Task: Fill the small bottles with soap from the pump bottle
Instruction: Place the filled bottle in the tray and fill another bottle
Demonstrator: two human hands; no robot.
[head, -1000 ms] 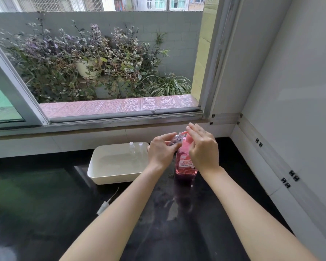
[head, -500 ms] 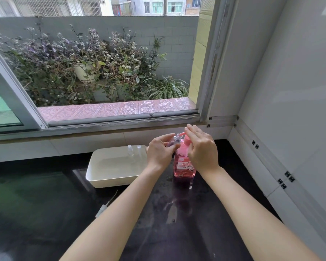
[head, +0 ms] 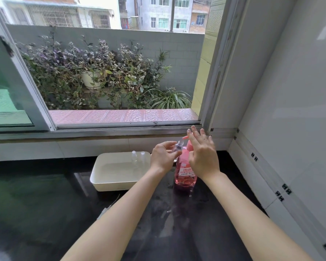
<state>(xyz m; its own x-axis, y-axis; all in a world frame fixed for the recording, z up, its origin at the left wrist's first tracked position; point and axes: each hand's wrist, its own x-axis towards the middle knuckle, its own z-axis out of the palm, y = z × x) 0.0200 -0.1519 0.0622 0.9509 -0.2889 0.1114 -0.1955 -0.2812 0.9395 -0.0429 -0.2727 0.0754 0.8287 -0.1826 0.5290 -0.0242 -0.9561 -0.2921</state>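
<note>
A pink pump bottle point(head: 185, 173) of soap stands on the dark counter near the window corner. My left hand point(head: 163, 157) holds a small clear bottle point(head: 178, 146) up under the pump's pink spout. My right hand point(head: 201, 154) rests flat on the pump head with its fingers spread and lifted. Two more small clear bottles point(head: 137, 156) stand upright in the white tray point(head: 109, 182), just left of my left hand.
A small white cap with a thin tube point(head: 105, 210) lies on the dark glossy counter point(head: 36, 204) in front of the tray. White tiled walls close the corner at right and behind. An open window with a sill and plants lies beyond.
My right hand's fingers have straightened and lifted off the pump head. The view has tilted up slightly, and the left hand still holds the small bottle at the spout.
</note>
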